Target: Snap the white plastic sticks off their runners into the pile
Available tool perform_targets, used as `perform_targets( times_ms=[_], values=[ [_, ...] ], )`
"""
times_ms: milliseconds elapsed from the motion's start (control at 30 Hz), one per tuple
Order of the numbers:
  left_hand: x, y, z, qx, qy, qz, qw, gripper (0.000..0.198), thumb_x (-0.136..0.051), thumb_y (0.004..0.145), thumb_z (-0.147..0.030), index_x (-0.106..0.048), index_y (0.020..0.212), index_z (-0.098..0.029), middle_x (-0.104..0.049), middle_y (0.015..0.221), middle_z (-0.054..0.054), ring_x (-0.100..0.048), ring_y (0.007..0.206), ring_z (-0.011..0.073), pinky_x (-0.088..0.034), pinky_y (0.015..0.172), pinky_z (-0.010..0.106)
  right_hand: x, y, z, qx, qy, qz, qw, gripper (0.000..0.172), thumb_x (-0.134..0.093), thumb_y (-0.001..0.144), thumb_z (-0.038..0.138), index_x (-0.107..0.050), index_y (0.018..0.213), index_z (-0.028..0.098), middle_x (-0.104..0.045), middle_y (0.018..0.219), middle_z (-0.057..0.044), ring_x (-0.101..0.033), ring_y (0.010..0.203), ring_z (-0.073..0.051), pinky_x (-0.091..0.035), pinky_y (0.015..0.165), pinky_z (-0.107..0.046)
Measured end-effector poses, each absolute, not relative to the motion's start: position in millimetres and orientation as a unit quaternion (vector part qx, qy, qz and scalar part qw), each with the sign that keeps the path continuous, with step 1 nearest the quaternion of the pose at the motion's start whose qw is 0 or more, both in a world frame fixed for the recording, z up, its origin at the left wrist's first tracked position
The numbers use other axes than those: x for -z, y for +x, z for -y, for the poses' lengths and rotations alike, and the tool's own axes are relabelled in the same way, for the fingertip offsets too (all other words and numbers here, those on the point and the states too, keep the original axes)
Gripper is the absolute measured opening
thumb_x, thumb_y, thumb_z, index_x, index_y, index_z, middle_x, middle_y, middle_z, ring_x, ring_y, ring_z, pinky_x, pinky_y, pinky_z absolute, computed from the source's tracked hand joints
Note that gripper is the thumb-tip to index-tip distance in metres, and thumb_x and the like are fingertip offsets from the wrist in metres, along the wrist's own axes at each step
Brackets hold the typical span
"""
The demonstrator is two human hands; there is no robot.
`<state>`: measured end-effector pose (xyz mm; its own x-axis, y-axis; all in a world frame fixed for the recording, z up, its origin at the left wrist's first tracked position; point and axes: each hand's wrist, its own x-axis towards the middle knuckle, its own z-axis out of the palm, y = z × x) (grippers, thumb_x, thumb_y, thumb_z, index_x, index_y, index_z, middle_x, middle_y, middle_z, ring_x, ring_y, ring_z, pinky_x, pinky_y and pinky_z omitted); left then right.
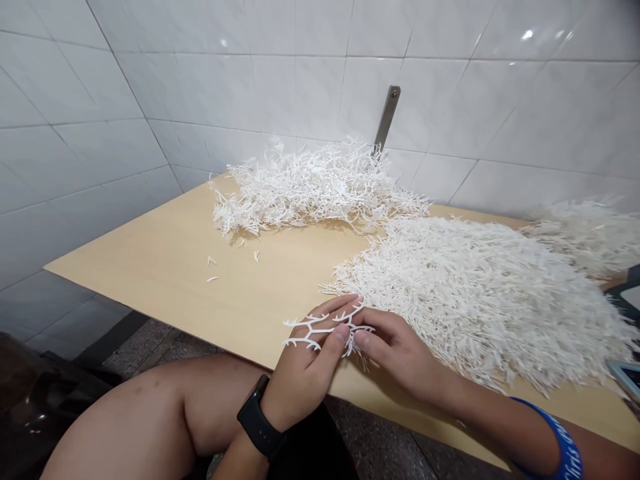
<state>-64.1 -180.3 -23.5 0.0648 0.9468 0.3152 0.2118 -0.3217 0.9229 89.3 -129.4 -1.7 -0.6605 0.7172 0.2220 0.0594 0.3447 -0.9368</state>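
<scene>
A white plastic branch with forked, antler-like twigs (320,331) lies across the fingers of my left hand (305,367), whose thumb presses on its middle. My right hand (400,347) pinches the right end of the branch between thumb and forefinger. Both hands meet over the near edge of the tan board (175,260). Some thin white twigs hang below the fingertips, and whether they belong to the same branch I cannot tell. Just past my right hand spreads a wide, flat heap of white branch pieces (480,287).
A looser, taller pile of white branches (310,187) stands at the back against the tiled wall (300,87). Small loose bits (257,256) lie on the board. A metal strip (387,120) rises behind the pile. Another heap (595,230) and a phone-like device (627,379) are at the right.
</scene>
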Motion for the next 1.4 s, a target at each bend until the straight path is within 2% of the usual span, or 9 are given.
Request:
perform_targets(
  times_ms=[133,300,500,733,867,1000,1167,1300,1400],
  values=[
    [25,-67,181,-0.512,0.63,-0.445,0.377,0.036,-0.043,0.095,-0.028,-0.058,0.127,-0.028,-0.054,0.136,0.003,-0.046,0.128,0.0218,-0.034,0.11,0.038,0,89,127,-0.536,-0.259,0.746,0.299,0.027,-0.052,0.09,0.039,-0.065,0.082,0.016,-0.064,0.072,-0.002,-0.059,0.071,-0.014,-0.049,0.064,-0.026],
    [24,-68,180,-0.531,0.591,-0.431,0.427,0.033,-0.043,0.095,-0.031,-0.067,0.117,-0.022,-0.064,0.123,0.007,-0.054,0.12,0.0226,-0.04,0.104,0.035,2,91,127,-0.465,-0.259,0.8,0.277,0.02,-0.05,0.088,0.026,-0.063,0.077,0.016,-0.062,0.07,-0.002,-0.056,0.066,-0.013,-0.045,0.061,-0.025],
    [22,-63,180,-0.568,0.527,-0.477,0.415,0.035,-0.045,0.094,-0.036,-0.073,0.086,-0.015,-0.072,0.088,0.008,-0.066,0.084,0.0192,-0.05,0.077,0.028,3,90,135,-0.409,-0.265,0.843,0.229,0.028,-0.045,0.082,0.017,-0.044,0.055,0.018,-0.036,0.049,0.006,-0.035,0.046,-0.008,-0.029,0.048,-0.021],
    [27,-67,177,-0.663,0.31,-0.499,0.464,0.038,-0.046,0.09,-0.052,-0.052,0.071,-0.019,-0.042,0.036,-0.008,-0.046,0.033,0.0103,-0.036,0.041,0.021,3,91,138,-0.355,-0.219,0.871,0.259,0.026,-0.041,0.085,0.018,-0.048,0.06,0.019,-0.046,0.055,0.002,-0.043,0.051,-0.011,-0.034,0.052,-0.025],
    [26,-65,177,-0.62,0.392,-0.529,0.427,0.041,-0.047,0.09,-0.049,-0.065,0.08,-0.014,-0.07,0.069,0.005,-0.067,0.072,0.0167,-0.051,0.073,0.027,8,96,124,-0.276,-0.287,0.859,0.322,0.016,-0.043,0.088,0.017,-0.06,0.087,0.018,-0.063,0.079,-0.005,-0.057,0.074,-0.016,-0.045,0.068,-0.03],
    [28,-65,175,-0.62,0.412,-0.523,0.414,0.043,-0.043,0.092,-0.048,-0.07,0.101,-0.016,-0.071,0.108,0.008,-0.064,0.101,0.0221,-0.048,0.09,0.033,13,98,117,-0.159,-0.311,0.859,0.374,0.034,-0.04,0.085,0.006,-0.057,0.111,0.018,-0.064,0.109,-0.009,-0.055,0.105,-0.022,-0.041,0.09,-0.04],
    [25,-68,178,-0.581,0.491,-0.485,0.43,0.04,-0.039,0.096,-0.043,-0.065,0.119,-0.023,-0.06,0.13,0.004,-0.05,0.124,0.0209,-0.036,0.107,0.033,8,95,124,-0.214,-0.29,0.865,0.351,0.016,-0.051,0.09,0.025,-0.063,0.1,0.021,-0.068,0.1,-0.005,-0.059,0.098,-0.021,-0.041,0.087,-0.039],
    [23,-71,180,-0.544,0.558,-0.451,0.436,0.04,-0.036,0.097,-0.04,-0.059,0.127,-0.027,-0.052,0.138,0.002,-0.041,0.133,0.0203,-0.029,0.112,0.034,6,92,128,-0.324,-0.258,0.854,0.317,0.026,-0.056,0.088,0.041,-0.065,0.1,0.02,-0.069,0.095,-0.006,-0.061,0.093,-0.021,-0.046,0.081,-0.036],
    [22,-73,179,-0.517,0.596,-0.431,0.438,0.041,-0.035,0.097,-0.04,-0.056,0.13,-0.028,-0.05,0.14,0.002,-0.038,0.134,0.0209,-0.025,0.114,0.036,6,89,129,-0.349,-0.233,0.849,0.32,0.022,-0.058,0.087,0.038,-0.067,0.098,0.021,-0.07,0.092,-0.005,-0.062,0.088,-0.019,-0.047,0.078,-0.034]
  ],
)
